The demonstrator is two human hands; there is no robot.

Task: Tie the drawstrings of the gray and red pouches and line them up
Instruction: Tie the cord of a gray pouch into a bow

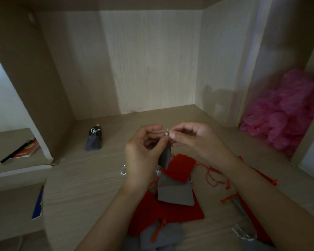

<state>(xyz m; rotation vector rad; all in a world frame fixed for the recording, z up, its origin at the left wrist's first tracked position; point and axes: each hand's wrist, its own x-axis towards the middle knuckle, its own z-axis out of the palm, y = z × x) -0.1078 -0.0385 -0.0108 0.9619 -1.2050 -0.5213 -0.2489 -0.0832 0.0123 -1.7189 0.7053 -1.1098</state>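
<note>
Above the desk (pixel 89 187), the left hand (pixel 143 154) and the right hand (pixel 194 140) both pinch with curled fingers the drawstring (pixel 166 132) of the hanging gray pouch (pixel 165 157), while 1 tied gray pouch (pixel 94 141) stands far left and the red pouches (pixel 181 169) and flat gray pouches (pixel 174 194) lie near.

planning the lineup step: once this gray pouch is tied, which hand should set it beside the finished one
Left, probably. The finished pouch stands on the left side of the desk, nearer the left hand, which grips the held pouch by its neck. The right hand only pinches the drawstring.
</note>
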